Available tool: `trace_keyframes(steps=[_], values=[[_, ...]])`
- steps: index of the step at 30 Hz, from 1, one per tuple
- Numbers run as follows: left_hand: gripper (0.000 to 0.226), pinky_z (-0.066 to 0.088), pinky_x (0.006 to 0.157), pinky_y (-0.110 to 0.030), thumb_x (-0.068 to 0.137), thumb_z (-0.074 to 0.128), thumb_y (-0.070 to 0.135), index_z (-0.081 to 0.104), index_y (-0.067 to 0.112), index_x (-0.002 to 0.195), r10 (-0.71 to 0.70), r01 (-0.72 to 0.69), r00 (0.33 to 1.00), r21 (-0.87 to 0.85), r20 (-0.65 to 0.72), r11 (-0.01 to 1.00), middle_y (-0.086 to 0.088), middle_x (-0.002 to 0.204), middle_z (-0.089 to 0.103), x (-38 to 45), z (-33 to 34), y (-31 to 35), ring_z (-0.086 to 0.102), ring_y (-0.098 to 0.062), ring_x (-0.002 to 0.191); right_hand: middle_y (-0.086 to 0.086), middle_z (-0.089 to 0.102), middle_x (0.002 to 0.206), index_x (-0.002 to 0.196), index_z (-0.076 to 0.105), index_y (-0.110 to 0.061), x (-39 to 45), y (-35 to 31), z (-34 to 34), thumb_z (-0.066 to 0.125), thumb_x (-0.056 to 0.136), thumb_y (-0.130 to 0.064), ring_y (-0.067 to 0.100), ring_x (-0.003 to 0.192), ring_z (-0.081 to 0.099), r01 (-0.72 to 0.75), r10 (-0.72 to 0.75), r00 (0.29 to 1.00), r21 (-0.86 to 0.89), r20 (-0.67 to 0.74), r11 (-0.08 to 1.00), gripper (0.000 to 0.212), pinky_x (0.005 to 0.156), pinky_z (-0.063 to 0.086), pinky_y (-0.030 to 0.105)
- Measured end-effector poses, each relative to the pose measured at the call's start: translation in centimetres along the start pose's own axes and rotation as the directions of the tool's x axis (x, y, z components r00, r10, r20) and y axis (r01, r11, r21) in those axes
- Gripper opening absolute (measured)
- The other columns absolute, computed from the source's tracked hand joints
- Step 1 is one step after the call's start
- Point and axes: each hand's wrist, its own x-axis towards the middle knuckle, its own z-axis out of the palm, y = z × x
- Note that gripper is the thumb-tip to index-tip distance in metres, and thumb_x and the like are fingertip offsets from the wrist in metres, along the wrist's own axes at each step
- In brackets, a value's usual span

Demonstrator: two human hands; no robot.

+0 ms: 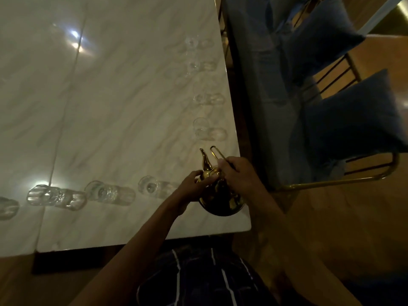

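A gold teapot [220,207] stands on the marble tabletop [110,107], close to its corner at about 5 o'clock in the view. Its curved spout [204,159] points toward 12 o'clock, and its looped handle [216,153] rises just beside the spout. The left hand [191,187] comes in from 7 o'clock, its fingers curled over the top of the pot. The right hand [238,173] has its fingers closed around the handle. A row of clear drinking glasses [110,193] runs from the pot toward 9 o'clock along the near edge. Another row [209,130] runs toward 12 o'clock along the right edge. At 3 o'clock, off the tabletop, chairs with blue cushions [353,124] stand on gold frames.
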Motion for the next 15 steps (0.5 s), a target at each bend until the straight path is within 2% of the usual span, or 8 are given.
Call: trace_keyframes(steps=[2,5,8,12,15], values=[[0.101,0.058,0.075,-0.031,0.072,0.084,0.066,0.045,0.022,0.155,0.023,-0.023,1.0,-0.018,0.001,1.0,-0.009,0.14,0.065,0.7,0.2,1.1,0.072,-0.022,0.114,-0.005,0.058,0.064,0.075,0.067,-0.019,1.2,-0.4,-0.7,0.05,0.1,-0.033,0.009,0.062,0.054,0.005,-0.005,1.0,0.001,-0.008,1.0,0.033,0.066,0.047,0.037],[0.108,0.058,0.081,-0.033,0.062,0.083,0.071,0.047,0.022,0.152,0.06,-0.06,0.998,-0.03,0.003,0.998,-0.007,0.142,0.063,1.7,0.0,2.6,0.069,-0.023,0.12,-0.002,0.058,0.066,0.078,0.068,-0.014,3.0,-1.2,-1.2,0.05,0.101,-0.03,0.01,0.063,0.054,0.015,-0.015,0.999,0.01,-0.035,1.0,0.034,0.065,0.046,0.035],[0.101,0.059,0.085,-0.034,0.066,0.081,0.071,0.049,0.022,0.149,0.092,-0.092,0.996,-0.031,0.013,0.995,-0.007,0.142,0.064,3.2,-0.4,3.7,0.069,-0.023,0.12,-0.001,0.059,0.07,0.077,0.066,-0.018,4.8,-2.0,-1.3,0.049,0.102,-0.03,0.009,0.066,0.055,0.002,-0.001,0.998,0.012,-0.061,1.0,0.033,0.064,0.046,0.03],[0.1,0.06,0.086,-0.035,0.071,0.078,0.071,0.048,0.023,0.153,0.081,-0.081,0.997,-0.009,0.019,0.997,-0.008,0.143,0.063,5.4,-1.1,5.2,0.069,-0.025,0.12,0.001,0.06,0.07,0.074,0.066,-0.018,7.4,-3.0,-1.6,0.05,0.101,-0.031,0.012,0.069,0.056,-0.031,0.031,0.996,0.003,-0.082,1.0,0.034,0.068,0.048,0.035],[0.08,0.06,0.079,-0.031,0.084,0.076,0.066,0.054,0.024,0.148,0.077,-0.077,0.996,-0.004,0.039,0.997,-0.008,0.136,0.068,6.6,-1.5,6.5,0.072,-0.021,0.113,0.001,0.061,0.071,0.08,0.069,-0.014,9.1,-3.8,-1.7,0.05,0.101,-0.032,0.011,0.069,0.057,-0.064,0.065,0.995,0.008,-0.082,0.998,0.033,0.066,0.046,0.031]])
